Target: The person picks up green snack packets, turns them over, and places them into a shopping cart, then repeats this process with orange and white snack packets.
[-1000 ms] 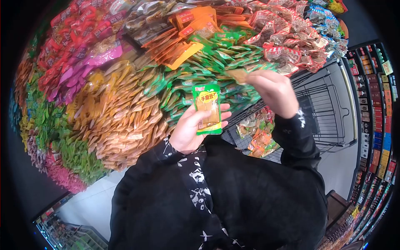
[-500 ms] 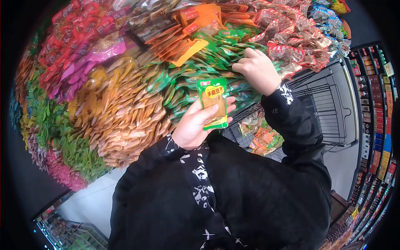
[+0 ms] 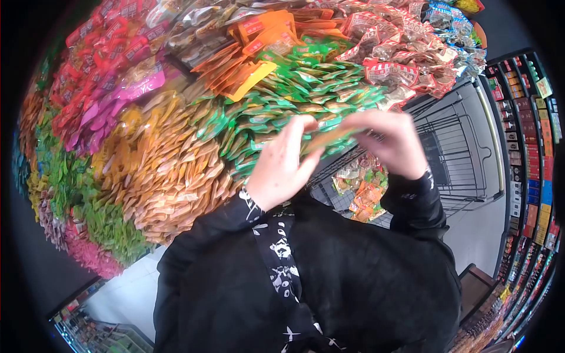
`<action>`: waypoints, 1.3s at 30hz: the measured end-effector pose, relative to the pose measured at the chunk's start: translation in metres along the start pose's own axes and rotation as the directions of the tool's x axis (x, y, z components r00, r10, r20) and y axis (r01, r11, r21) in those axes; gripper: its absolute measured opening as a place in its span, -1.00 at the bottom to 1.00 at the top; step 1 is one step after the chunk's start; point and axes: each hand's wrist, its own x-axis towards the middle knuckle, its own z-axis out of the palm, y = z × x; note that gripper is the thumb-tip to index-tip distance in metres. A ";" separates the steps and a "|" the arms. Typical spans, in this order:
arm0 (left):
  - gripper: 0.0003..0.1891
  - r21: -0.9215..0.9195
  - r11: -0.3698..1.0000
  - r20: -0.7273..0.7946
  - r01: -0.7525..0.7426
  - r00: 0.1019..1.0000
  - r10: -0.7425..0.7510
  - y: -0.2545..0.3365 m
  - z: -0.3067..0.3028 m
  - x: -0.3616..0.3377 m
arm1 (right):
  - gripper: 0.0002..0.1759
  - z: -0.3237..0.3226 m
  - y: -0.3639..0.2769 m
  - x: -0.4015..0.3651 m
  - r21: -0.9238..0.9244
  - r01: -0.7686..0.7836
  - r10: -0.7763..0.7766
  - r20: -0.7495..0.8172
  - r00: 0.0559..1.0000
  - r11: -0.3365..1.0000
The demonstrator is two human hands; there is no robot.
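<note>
Between my two hands is a green-edged snack packet (image 3: 331, 140), seen nearly edge-on and smeared by motion. My left hand (image 3: 283, 160) is closed on its left end, thumb below and fingers above. My right hand (image 3: 393, 140) pinches toward the right end with bent fingers, blurred; whether it holds a second packet I cannot make out. Just beyond both hands lies a dense pile of green snack packets (image 3: 294, 94).
Orange packets (image 3: 226, 67), tan packets (image 3: 170, 170) and red-and-white packets (image 3: 391, 73) are heaped around the green ones. A wire shopping cart (image 3: 456, 138) stands at right, with several snack packets (image 3: 368, 197) inside. Stocked shelves (image 3: 527, 147) line the far right.
My right hand has left the green pile and come down beside my left hand. The packet in my left hand has turned from face-up to nearly edge-on.
</note>
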 end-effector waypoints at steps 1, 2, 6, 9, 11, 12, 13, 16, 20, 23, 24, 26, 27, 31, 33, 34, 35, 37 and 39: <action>-0.58 0.137 0.989 -0.070 -0.057 0.995 0.067 0.000 -0.002 0.007 | -0.73 -0.004 0.008 -0.001 -0.011 -0.033 0.030 -0.181 0.983 0.999; -0.61 0.362 0.918 -0.128 -0.162 0.967 0.221 -0.005 -0.001 0.013 | -0.73 -0.011 0.012 -0.003 0.079 -0.124 0.141 -0.284 0.948 0.989; -0.68 0.738 0.661 0.038 -0.133 0.987 0.156 -0.015 -0.009 0.025 | -0.73 -0.014 0.029 0.001 -0.053 -0.121 0.099 -0.309 0.946 0.991; -0.71 0.783 0.610 0.071 -0.125 0.991 0.113 -0.024 -0.023 0.024 | -0.69 0.009 0.039 0.007 -0.127 -0.006 -0.032 -0.292 0.956 0.992; -0.70 0.782 0.614 0.068 -0.108 0.994 0.088 -0.024 -0.026 0.024 | -0.73 0.022 0.038 0.015 -0.217 0.043 -0.102 -0.268 0.958 0.975; -0.70 0.777 0.623 0.062 -0.091 0.996 0.068 -0.024 -0.029 0.023 | -0.75 0.027 0.038 0.018 -0.282 0.072 -0.145 -0.246 0.958 0.957; -0.69 0.777 0.621 0.067 -0.105 0.994 0.083 -0.025 -0.031 0.024 | -0.75 0.031 0.036 0.020 -0.277 0.078 -0.149 -0.245 0.958 0.958; -0.68 0.764 0.634 0.070 -0.121 0.992 0.105 -0.027 -0.033 0.022 | -0.76 0.038 0.029 0.026 -0.317 0.100 -0.178 -0.226 0.958 0.943; -0.64 0.770 0.630 0.055 -0.102 0.994 0.095 -0.030 -0.033 0.021 | -0.76 0.028 0.023 0.030 -0.349 0.091 -0.121 -0.064 0.991 0.933; -0.62 0.773 0.628 0.030 -0.088 0.994 0.102 -0.032 -0.032 0.021 | -0.72 0.016 0.012 0.028 -0.265 0.121 -0.170 -0.173 0.970 0.957; -0.62 0.773 0.630 0.023 -0.079 0.995 0.097 -0.033 -0.032 0.022 | -0.71 0.014 0.005 0.028 -0.228 0.076 -0.142 -0.290 0.947 0.971; -0.64 0.751 0.656 -0.026 -0.079 0.989 0.149 -0.036 -0.030 0.021 | -0.74 0.012 -0.002 0.027 -0.137 0.037 -0.090 -0.406 0.909 0.990; -0.63 0.753 0.652 -0.027 -0.086 0.987 0.161 -0.036 -0.030 0.020 | -0.74 0.016 0.001 0.027 -0.095 0.040 -0.076 -0.411 0.908 0.995; -0.62 0.764 0.636 -0.005 -0.107 0.985 0.172 -0.040 -0.034 0.021 | -0.73 0.028 0.030 0.023 -0.259 0.147 -0.188 -0.143 0.972 0.955; -0.62 0.753 0.648 -0.010 -0.112 0.983 0.181 -0.040 -0.033 0.021 | -0.71 0.022 0.033 0.018 -0.309 0.151 -0.188 -0.093 0.978 0.939; -0.62 0.754 0.648 -0.012 -0.106 0.984 0.176 -0.040 -0.033 0.020 | -0.70 0.021 0.033 0.016 -0.361 0.145 -0.175 -0.050 0.983 0.921; -0.61 0.756 0.645 -0.009 -0.108 0.984 0.176 -0.040 -0.033 0.020 | -0.71 0.020 0.035 0.015 -0.416 0.132 -0.157 -0.027 0.987 0.900; -0.60 0.764 0.637 -0.008 -0.106 0.985 0.173 -0.038 -0.033 0.020 | -0.72 0.026 0.035 0.020 -0.438 0.134 -0.146 0.007 0.989 0.889; -0.59 0.748 0.657 0.002 -0.092 0.991 0.136 -0.037 -0.033 0.020 | -0.75 0.037 0.039 0.028 -0.456 0.166 -0.156 0.060 0.986 0.874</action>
